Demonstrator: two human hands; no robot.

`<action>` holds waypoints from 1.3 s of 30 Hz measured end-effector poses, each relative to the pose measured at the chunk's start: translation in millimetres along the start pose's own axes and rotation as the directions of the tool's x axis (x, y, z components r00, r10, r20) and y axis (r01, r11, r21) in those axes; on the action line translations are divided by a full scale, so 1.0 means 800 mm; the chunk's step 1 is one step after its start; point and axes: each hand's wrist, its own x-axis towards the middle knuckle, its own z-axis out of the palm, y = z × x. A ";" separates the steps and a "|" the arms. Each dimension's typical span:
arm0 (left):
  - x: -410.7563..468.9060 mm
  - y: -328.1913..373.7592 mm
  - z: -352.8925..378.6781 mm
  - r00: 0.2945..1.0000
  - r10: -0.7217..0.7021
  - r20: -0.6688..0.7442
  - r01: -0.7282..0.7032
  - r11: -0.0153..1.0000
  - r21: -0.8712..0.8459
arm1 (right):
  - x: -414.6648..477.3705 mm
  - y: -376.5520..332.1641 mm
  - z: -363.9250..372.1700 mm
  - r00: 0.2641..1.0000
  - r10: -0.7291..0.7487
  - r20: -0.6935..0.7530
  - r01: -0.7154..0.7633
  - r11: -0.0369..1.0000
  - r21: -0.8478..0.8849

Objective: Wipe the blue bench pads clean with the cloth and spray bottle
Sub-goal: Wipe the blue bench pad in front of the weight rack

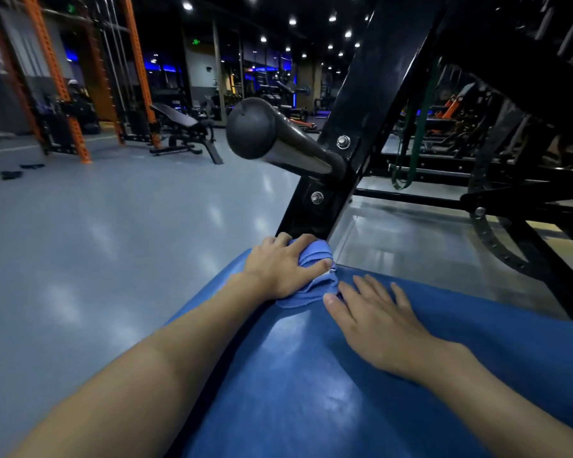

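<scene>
A blue bench pad (pixel 311 375) fills the lower middle and right of the head view, shiny with light reflections. My left hand (pixel 283 266) is closed over a bunched blue cloth (pixel 315 279), pressing it onto the pad's far end, right below the black frame post. My right hand (pixel 374 315) lies flat on the pad just right of the cloth, fingers spread, its thumb tip touching the cloth's edge. No spray bottle is in view.
A black steel upright (pixel 354 127) rises from the pad's far end, with a chrome weight peg capped in black (pixel 272 137) sticking out to the left. Grey gym floor (pixel 113 233) lies left; an orange rack (pixel 60 77) and an adjustable bench (pixel 182 127) stand behind.
</scene>
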 end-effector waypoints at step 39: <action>-0.084 -0.087 -0.050 0.919 -0.351 0.179 0.383 0.901 -0.202 | -0.017 -0.052 0.015 0.995 -0.024 0.095 0.033 0.995 -0.098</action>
